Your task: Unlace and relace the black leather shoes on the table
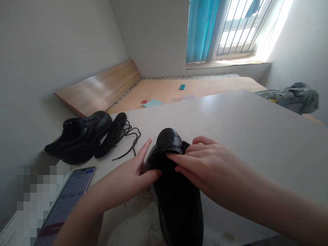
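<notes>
A black leather shoe (176,201) lies on the white table (246,126), its toe pointing away from me. My left hand (138,169) grips its left side near the lace area, thumb pressed on the leather and index finger stretched out. My right hand (200,162) lies over the top of the shoe, fingers pressed on the tongue and lace area. At the table's far left sit a second black shoe (79,136), a black insole (110,135) and a loose black lace (128,140).
A phone (66,201) showing a timer lies at the left front edge. Beyond the table is a bare wooden bed board (179,92) with small coloured bits on it. A grey-green garment (294,97) lies at the far right. A barred window with a blue curtain (202,30) is behind.
</notes>
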Tool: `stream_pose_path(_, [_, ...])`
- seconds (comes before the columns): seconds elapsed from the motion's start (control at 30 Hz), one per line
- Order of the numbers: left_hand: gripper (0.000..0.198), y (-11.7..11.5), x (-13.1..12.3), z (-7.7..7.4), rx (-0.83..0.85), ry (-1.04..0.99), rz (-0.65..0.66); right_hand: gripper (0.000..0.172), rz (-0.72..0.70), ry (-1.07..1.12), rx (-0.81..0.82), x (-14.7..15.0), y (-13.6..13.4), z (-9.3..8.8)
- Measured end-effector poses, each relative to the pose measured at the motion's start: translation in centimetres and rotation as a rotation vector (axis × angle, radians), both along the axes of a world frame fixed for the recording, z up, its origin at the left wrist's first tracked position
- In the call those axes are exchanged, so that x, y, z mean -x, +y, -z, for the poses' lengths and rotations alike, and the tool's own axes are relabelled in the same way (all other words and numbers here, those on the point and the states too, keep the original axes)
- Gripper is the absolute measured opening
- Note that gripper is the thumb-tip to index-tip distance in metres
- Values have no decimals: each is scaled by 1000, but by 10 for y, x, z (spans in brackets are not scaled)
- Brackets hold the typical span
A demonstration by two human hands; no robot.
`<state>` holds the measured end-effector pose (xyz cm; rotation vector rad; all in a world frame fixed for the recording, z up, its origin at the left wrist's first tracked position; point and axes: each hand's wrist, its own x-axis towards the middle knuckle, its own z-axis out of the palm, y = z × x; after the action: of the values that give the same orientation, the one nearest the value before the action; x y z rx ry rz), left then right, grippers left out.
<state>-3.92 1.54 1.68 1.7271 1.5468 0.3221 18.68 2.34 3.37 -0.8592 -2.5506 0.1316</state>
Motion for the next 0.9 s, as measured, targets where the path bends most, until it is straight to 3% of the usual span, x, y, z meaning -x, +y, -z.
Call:
stream_pose_path(0.1, [42,-1,-2,2,235,-55,62,22,-6,-90,5,4,-1,-7])
stream_pose_path(0.2, [20,-1,-4,1,211,-70,68,10,9,-281,31,13,-2,-13])
stream_pose_path(0.3, [22,-2,-6,0,127,-69,25,17,5,-361,-82,24,-9,-15])
stream_pose_path(0.43, [28,-3,-11,-2,87,-24,-25,21,-87,-310,-230,38,-26,-11])
stream_pose_path(0.57, [27,-4,-14,-4,51,14,-18,15,-235,-379,-87,45,-23,-8])
stream_pose_path(0.7, [24,-3,-13,-4,88,27,-7,26,-304,-603,85,42,-3,-3])
stream_pose_path(0.9, [23,-3,-10,-3,86,39,6,32,-366,-530,123,26,5,3])
